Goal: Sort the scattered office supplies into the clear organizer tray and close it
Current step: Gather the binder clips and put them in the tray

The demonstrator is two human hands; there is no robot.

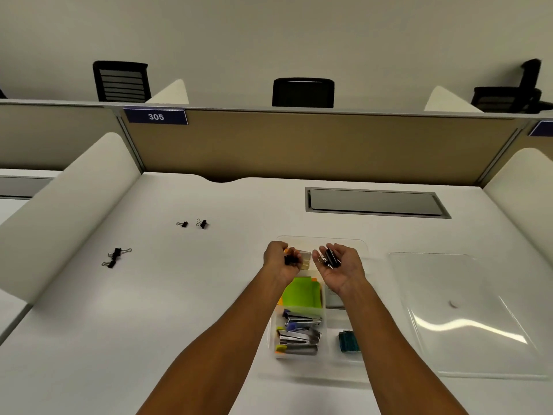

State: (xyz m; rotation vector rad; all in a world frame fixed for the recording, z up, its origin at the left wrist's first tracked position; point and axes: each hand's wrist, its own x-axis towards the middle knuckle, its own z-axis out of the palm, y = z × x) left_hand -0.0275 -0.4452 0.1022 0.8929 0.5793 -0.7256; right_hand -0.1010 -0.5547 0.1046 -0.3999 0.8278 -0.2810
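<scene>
The clear organizer tray (360, 245) sits on the white desk in front of me. It holds green sticky notes (303, 295), staplers (299, 336) and a teal staple box (348, 341). My left hand (281, 260) hovers over the tray's far end, closed around a black binder clip. My right hand (341, 265) is beside it, palm up, cupping several black binder clips (330, 257). Two small binder clips (193, 224) lie on the desk far left of the tray, and two more binder clips (115, 256) lie further left.
The tray's clear lid (466, 319) lies flat on the desk to the right. A grey cable hatch (375, 202) is set into the desk behind. White side dividers (68, 205) and a tan back partition (299, 145) bound the desk.
</scene>
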